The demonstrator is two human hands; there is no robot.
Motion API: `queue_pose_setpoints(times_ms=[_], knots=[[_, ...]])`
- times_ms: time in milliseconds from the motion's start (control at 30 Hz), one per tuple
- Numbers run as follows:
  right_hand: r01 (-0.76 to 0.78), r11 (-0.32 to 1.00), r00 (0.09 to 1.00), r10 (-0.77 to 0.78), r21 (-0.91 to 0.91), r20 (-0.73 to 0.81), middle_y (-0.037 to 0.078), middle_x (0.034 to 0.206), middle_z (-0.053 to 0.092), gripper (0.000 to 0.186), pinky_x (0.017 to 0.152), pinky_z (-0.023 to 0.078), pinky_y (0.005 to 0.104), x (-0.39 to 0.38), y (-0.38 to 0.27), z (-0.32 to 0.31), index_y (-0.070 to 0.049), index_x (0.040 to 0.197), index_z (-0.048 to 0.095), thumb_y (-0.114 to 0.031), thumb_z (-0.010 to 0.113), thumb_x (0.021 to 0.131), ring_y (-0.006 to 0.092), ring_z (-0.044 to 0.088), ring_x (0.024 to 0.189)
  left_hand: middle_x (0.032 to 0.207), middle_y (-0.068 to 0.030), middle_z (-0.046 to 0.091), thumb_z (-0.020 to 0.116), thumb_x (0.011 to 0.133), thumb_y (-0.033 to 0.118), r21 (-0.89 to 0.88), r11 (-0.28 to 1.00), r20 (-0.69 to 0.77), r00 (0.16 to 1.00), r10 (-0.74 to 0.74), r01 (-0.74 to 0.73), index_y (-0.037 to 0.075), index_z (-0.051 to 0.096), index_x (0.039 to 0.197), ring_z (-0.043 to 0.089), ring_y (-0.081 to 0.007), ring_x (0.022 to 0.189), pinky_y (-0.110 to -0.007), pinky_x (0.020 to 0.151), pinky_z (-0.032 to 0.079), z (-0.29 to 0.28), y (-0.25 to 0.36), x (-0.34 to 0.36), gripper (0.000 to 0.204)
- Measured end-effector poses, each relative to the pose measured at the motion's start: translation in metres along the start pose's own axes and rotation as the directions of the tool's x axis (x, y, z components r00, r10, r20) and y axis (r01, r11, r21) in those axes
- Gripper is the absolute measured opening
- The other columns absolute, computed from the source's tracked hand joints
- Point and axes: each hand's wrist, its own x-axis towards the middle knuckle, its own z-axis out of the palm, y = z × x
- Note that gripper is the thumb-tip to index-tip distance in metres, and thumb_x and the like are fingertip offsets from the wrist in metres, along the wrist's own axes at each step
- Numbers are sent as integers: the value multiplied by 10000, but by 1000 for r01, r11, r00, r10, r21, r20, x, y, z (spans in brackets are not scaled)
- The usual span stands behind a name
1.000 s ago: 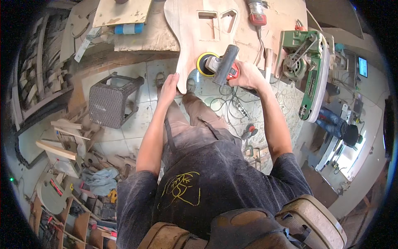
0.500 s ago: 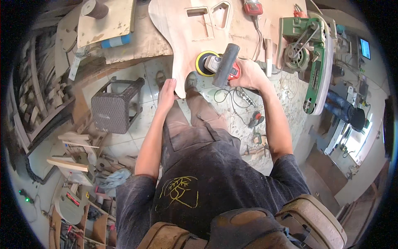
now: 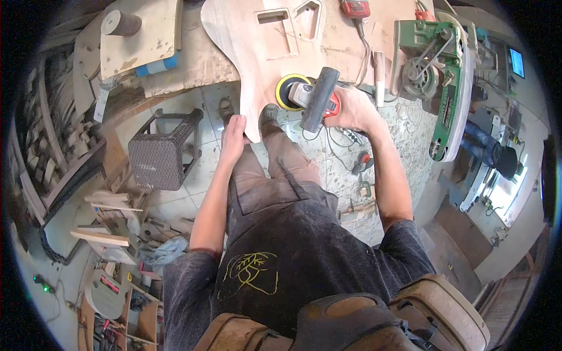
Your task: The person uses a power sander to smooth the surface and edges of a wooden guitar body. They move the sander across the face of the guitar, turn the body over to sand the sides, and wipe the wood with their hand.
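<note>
- Guitar body [image 3: 275, 52]: unfinished pale wood, with rectangular and angled cavities routed into its face. It lies flat on the table [image 3: 205, 64] with its lower end overhanging the table's near edge toward the person. Its long axis runs from the person away toward the top of the view.
- Left hand [image 3: 233, 137]: fingers extended and laid against the overhanging lower edge of the guitar body, on its left corner; it braces the wood rather than closing round it. Nothing else is in this hand.
- Right hand [image 3: 351, 110]: fingers wrapped closed round the rear of the sander [image 3: 310, 98], to the right of the guitar body's lower end.
- Sander: a powered tool with a grey body, a black cylindrical side handle and a yellow round pad [image 3: 288, 89]. The pad sits against the right-hand edge of the guitar body near its lower end; whether it presses on the face or the rim cannot be told. The tool's length lies across the body's long axis, pad leftward from the right hand.
- Relation: both hands sit at the near end of the body, the left on one side of it, the right with the tool on the other.
- Surroundings: green belt machine [image 3: 436, 76] at the right end of the table; dark woven stool [image 3: 161, 155] on the tiled floor to the left; a red tool [image 3: 355, 8] on the table beyond the body; wood offcuts [image 3: 108, 234] lower left.
</note>
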Motion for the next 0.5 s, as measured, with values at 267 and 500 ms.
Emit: queue_pose_setpoints(times_ms=[267,500], knots=[[-11,999,1000,10,36,18,247,873,722,580,809,576,504,-10,2,5,-39,1116,652,-337,793,638,443,701,873,1008,-131,677,448,1096,467,-22,1000,11,1000,-7,7,8,580,1189,732,-218,869,-368,710,637,1,-2,2,487],[-44,997,999,43,67,15,244,865,721,549,809,573,513,-10,7,7,-49,1094,647,-335,790,648,443,703,866,1042,-157,669,433,1105,456,-74,997,43,999,-3,6,1,539,1228,749,-270,855,-395,723,648,2,2,0,483]])
